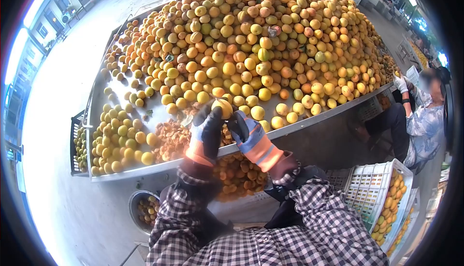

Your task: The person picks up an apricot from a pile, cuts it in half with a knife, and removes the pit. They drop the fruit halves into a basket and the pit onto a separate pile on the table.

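Both my hands wear work gloves with dark fingers and orange cuffs, and they meet over the table's near edge. My left hand (206, 133) is closed around a yellow apricot (223, 109). Close against that fruit's lower right side is my right hand (249, 133), its fingers curled together; what they grip is hidden. Below and left of my hands lies a heap of orange-brown apricot pieces (169, 138) on the metal table (154, 105). More split pieces fill a container (239, 176) beneath the edge, partly behind my sleeves.
A large mound of apricots (270, 39) covers the table. Greener fruit (116, 138) sits at the left corner. A bucket (145, 208) stands on the floor at left; white crates (369, 193) of fruit stand at right. Another person (425, 121) sits at the table's right side.
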Available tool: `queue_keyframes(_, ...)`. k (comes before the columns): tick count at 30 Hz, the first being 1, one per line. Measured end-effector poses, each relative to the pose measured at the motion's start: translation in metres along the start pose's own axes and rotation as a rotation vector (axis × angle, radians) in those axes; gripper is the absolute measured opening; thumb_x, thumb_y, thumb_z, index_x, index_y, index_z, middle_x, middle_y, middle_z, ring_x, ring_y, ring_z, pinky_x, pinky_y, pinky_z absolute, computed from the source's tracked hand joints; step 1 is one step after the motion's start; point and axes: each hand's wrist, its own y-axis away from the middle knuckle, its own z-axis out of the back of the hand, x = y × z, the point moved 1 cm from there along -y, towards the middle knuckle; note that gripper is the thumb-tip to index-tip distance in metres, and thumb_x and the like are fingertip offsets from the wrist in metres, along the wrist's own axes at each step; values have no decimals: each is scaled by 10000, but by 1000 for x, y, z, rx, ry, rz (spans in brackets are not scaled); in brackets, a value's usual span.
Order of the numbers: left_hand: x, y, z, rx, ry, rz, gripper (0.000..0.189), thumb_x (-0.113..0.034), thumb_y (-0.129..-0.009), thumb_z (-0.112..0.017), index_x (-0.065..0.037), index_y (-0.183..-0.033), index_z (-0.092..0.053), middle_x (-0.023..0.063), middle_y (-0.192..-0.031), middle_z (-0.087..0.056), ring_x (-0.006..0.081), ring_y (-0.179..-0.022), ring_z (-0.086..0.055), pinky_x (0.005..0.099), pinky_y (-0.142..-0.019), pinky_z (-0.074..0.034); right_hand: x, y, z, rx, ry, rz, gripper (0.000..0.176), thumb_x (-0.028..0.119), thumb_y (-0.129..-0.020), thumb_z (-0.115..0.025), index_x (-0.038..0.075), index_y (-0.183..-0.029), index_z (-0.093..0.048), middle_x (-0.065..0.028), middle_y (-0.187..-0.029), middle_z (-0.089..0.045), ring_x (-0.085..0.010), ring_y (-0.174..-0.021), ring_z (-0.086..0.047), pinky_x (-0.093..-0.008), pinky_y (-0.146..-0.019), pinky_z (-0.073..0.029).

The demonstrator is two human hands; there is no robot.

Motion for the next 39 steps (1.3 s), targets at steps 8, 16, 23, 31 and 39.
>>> queue_keyframes(8, -10, 0, -1, 47, 131, 83, 508, -440, -978, -499, 1, -1225, -548, 99, -1116, -633, 181, -947, -613, 316, -852, -492, 0, -7, -2, -19, 34, 41, 341, 55, -859, -618, -8, -1179, -519, -230, -958, -642, -419, -914, -612, -426, -736, -507)
queue_keyframes(16, -19, -1, -6, 15, -234, -64, 470, -353, -956, -573, 23, -1237, -560, 87, -1100, -648, 167, -992, -613, 295, -888, -478, 5, -4, 0, -16, 117, 79, 288, 90, -878, -608, 3, -1143, -534, -211, -918, -643, -412, -872, -614, -437, -709, -499)
queue_keyframes(23, 9, -4, -11, -96, 35, 264, 612, -556, -995, -372, -11, -1108, -628, 29, -809, -637, 105, -684, -518, 254, -633, -384, 1, -7, -2, 1, 114, -23, 335, 107, -840, -637, 24, -1147, -533, -209, -927, -656, -410, -901, -626, -444, -727, -510)
queue_keyframes(31, 5, -10, 13, -52, -263, 17, 510, -467, -974, -498, -2, -1138, -625, 58, -992, -664, 150, -901, -604, 301, -816, -467, 3, -6, 0, -21, 183, 37, 406, 136, -831, -666, 9, -1185, -514, -197, -934, -657, -406, -895, -625, -448, -739, -519)
queue_keyframes(39, -1, -17, 9, 137, -427, -66, 417, -276, -918, -650, 3, -1222, -587, 60, -1052, -670, 128, -924, -628, 262, -783, -519, -9, -14, 17, 6, 364, 48, 500, 196, -832, -681, 24, -1256, -479, -195, -971, -657, -393, -885, -637, -448, -751, -532)
